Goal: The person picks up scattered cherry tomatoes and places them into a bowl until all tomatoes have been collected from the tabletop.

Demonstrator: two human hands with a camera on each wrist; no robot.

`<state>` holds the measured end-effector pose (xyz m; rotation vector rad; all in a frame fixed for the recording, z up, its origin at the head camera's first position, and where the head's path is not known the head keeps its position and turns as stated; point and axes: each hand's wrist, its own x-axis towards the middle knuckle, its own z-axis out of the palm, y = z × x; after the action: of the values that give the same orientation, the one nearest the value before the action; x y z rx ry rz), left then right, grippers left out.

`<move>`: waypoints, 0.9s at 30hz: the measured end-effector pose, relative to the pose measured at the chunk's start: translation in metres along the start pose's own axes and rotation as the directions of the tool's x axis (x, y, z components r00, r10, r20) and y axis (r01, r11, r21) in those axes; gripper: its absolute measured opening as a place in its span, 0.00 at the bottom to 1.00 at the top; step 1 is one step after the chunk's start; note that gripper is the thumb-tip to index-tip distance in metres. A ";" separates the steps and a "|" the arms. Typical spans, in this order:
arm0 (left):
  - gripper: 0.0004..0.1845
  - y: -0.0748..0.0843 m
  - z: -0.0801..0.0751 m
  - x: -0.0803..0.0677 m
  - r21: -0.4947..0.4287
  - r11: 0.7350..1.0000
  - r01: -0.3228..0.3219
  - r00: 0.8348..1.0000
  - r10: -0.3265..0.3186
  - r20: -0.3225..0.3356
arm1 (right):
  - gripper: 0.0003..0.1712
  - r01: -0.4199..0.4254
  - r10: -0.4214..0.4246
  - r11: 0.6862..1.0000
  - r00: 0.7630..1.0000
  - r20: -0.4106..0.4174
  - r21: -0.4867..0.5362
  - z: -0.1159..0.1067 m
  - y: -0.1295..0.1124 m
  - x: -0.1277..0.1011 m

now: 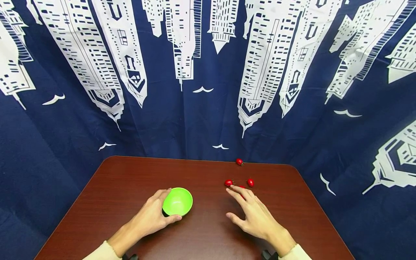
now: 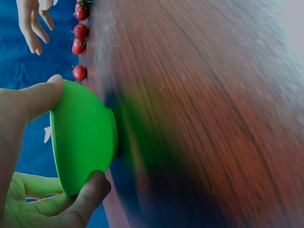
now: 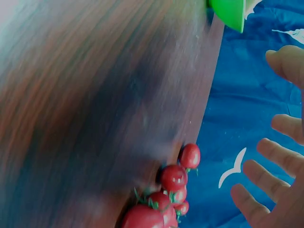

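Observation:
A small green bowl (image 1: 177, 201) stands on the dark wooden table (image 1: 123, 180), left of centre. My left hand (image 1: 166, 206) grips its rim, thumb on the near side and fingers on the far side; the left wrist view shows the bowl (image 2: 83, 137) between thumb and fingers. Several small red tomatoes (image 1: 228, 182) lie loose on the right half. My right hand (image 1: 242, 204) hovers just before them with fingers straight and spread, holding nothing. One tomato (image 1: 242, 187) is partly hidden by its fingertips. The right wrist view shows the tomatoes (image 3: 173, 176) clustered near the spread fingers (image 3: 275, 156).
One tomato (image 1: 239, 161) lies apart near the table's far edge. A dark blue curtain (image 1: 208, 119) printed with white buildings hangs close behind and around the table. The table's rounded corners and edges border the curtain directly.

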<state>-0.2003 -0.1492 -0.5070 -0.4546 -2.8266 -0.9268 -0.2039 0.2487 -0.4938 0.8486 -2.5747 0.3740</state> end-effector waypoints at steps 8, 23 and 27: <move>0.59 0.009 0.009 0.007 -0.038 0.999 -0.014 1.000 0.015 0.023 | 0.42 0.033 -0.036 0.998 0.997 0.068 0.048 0.012 -0.015 0.012; 0.60 0.027 0.024 0.017 -0.087 0.992 -0.088 0.992 0.096 0.086 | 0.35 0.137 -0.146 0.986 0.984 0.099 0.090 0.024 -0.032 0.032; 0.60 0.030 0.028 0.019 -0.093 0.990 -0.109 0.989 0.117 0.093 | 0.30 0.135 -0.144 0.987 0.984 0.107 0.092 0.027 -0.033 0.032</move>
<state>-0.2094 -0.1050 -0.5084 -0.6816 -2.8193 -1.0356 -0.2150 0.1972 -0.4992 1.1037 -2.5985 0.4053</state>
